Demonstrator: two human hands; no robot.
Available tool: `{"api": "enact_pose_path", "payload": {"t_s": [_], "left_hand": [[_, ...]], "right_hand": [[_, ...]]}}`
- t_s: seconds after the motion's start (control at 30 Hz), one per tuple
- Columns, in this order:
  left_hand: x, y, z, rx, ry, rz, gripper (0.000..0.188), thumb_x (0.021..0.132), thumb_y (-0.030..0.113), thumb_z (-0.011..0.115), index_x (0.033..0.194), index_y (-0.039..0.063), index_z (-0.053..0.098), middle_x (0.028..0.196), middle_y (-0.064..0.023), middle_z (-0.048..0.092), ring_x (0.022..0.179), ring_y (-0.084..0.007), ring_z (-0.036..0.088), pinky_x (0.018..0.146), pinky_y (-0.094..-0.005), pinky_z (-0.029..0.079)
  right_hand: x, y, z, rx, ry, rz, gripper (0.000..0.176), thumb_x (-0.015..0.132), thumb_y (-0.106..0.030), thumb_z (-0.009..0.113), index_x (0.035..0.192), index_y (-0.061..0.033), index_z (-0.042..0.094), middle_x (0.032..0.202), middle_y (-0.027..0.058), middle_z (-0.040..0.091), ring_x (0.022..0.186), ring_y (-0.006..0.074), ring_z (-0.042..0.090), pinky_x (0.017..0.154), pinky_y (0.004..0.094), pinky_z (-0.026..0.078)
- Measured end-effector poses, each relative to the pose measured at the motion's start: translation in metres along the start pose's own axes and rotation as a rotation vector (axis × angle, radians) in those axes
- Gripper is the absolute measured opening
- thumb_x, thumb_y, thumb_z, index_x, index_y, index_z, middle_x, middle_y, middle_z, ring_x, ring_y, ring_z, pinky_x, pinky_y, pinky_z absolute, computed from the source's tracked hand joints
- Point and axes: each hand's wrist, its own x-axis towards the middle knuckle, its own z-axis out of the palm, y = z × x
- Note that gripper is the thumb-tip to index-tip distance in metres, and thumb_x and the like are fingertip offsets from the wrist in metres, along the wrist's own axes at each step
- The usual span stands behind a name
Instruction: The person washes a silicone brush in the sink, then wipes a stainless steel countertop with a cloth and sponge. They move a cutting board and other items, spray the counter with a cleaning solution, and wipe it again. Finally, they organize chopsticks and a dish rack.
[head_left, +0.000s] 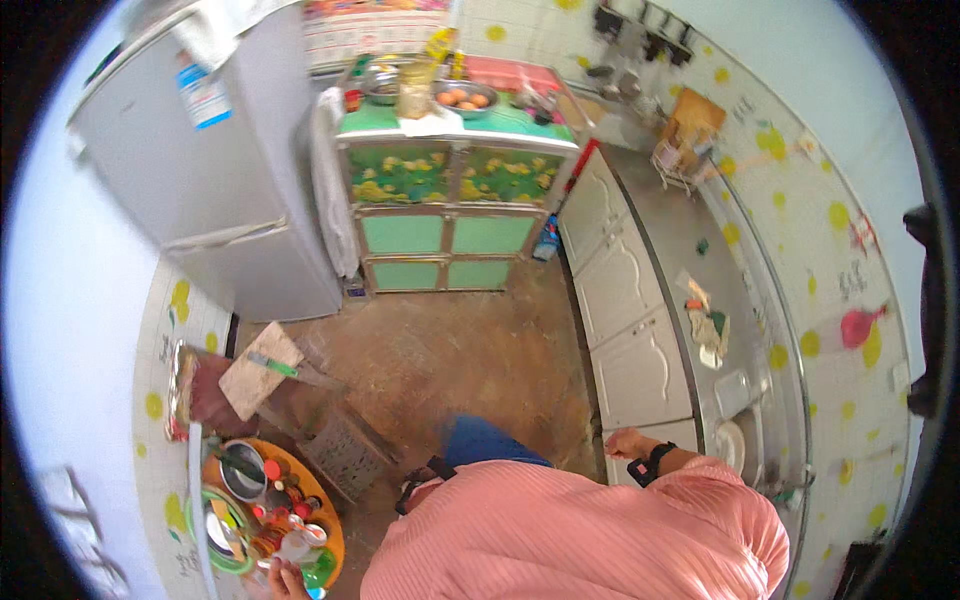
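At the lower left, my left hand (287, 579) is at the near edge of a round orange table (334, 517) crowded with bottles and jars; its fingers are cut off by the picture's bottom, and its grip is unclear. Just above it stand a clear plastic container (298, 545) and a green item (322, 568). My right hand (626, 444), with a dark watch on the wrist, hangs beside the white base cabinets (637, 375), fingers curled; whether it holds anything is unclear. A steel bowl (243, 471) and a green basin (234, 559) also sit on the table.
A patterned stool (349, 454) stands right of the table. Behind it, a board (261, 369) bears a green-handled knife (272, 364). A refrigerator (202, 172) and a green cabinet (401, 232) stand ahead; a metal counter (667, 225) with cloths (707, 330) and a sink runs along the right.
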Motion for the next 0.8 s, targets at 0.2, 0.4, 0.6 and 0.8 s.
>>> {"api": "enact_pose_path", "payload": {"t_s": [0.2,0.4,0.6,0.8], "left_hand": [[-0.027,0.057,0.063,0.015,-0.13,0.074,0.033,0.098,0.01,0.06,0.128,-0.006,0.06,0.113,-0.0203,0.068,0.102,-0.0274,0.065,0.084,-0.0378,0.056],[-0.028,0.107,0.178,0.148,-0.323,0.039,0.034,0.099,0.012,0.059,0.13,-0.003,0.059,0.115,-0.0168,0.066,0.101,-0.0246,0.064,0.085,-0.0353,0.054],[-0.026,0.122,0.292,0.026,-0.55,0.083,0.028,0.1,0.016,0.06,0.124,0.001,0.06,0.1,-0.0048,0.065,0.085,-0.0117,0.059,0.074,-0.0263,0.051],[-0.011,0.162,0.41,0.072,-0.714,0.157,0.021,0.1,0.012,0.059,0.116,-0.001,0.061,0.107,-0.0075,0.063,0.097,-0.0165,0.063,0.09,-0.0307,0.054]], "right_hand": [[-0.038,0.008,0.095,1.029,0.279,0.326,0.011,0.082,-0.008,0.073,0.092,-0.0095,0.069,0.095,0.0024,0.07,0.085,0.017,0.066,0.065,0.0388,0.05],[-0.135,0.038,0.136,1.545,0.563,0.669,0.032,0.078,0.003,0.069,0.108,-0.0082,0.071,0.109,0.0009,0.07,0.099,0.0205,0.068,0.094,0.0354,0.054],[-0.188,0.054,0.215,0.728,0.674,0.35,0.02,0.089,-0.026,0.07,0.094,-0.0078,0.076,0.089,0.005,0.074,0.077,0.0192,0.069,0.067,0.0331,0.054],[-0.175,0.012,0.236,0.543,0.401,0.652,0.03,0.084,-0.033,0.064,0.108,-0.0164,0.072,0.092,0.0084,0.071,0.081,0.0273,0.068,0.071,0.0412,0.055]]}}
